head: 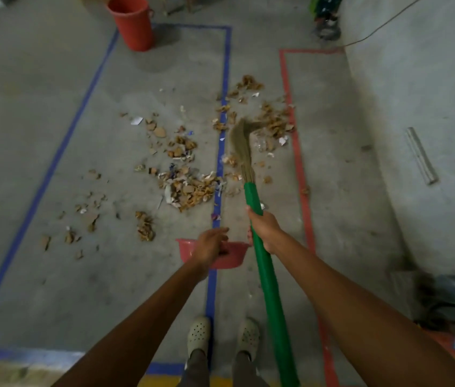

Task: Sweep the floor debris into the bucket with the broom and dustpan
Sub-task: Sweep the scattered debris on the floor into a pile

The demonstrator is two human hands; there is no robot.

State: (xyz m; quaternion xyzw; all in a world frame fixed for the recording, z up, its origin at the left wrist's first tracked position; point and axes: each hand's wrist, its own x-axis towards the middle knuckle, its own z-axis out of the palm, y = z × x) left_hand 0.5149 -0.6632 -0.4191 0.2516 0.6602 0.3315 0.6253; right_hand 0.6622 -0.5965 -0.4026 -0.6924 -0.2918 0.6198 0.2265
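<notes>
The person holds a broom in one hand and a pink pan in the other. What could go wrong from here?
1. Only the right hand grips the broom; a one-handed stroke may scatter the debris instead of gathering it.
2. The pink dustpan in the left hand is held apart from the bristles, so swept pieces may miss it.
3. The red bucket stands far off; a full pan could spill on the way.

Bare floor point(39, 121) left of the debris point(190, 191): open passage. Debris scatter fills the middle, straddling the blue tape line point(226, 65). Wall point(416, 93) closes the right side. Bucket point(134, 26) stands far ahead, with open floor just before it.
</notes>
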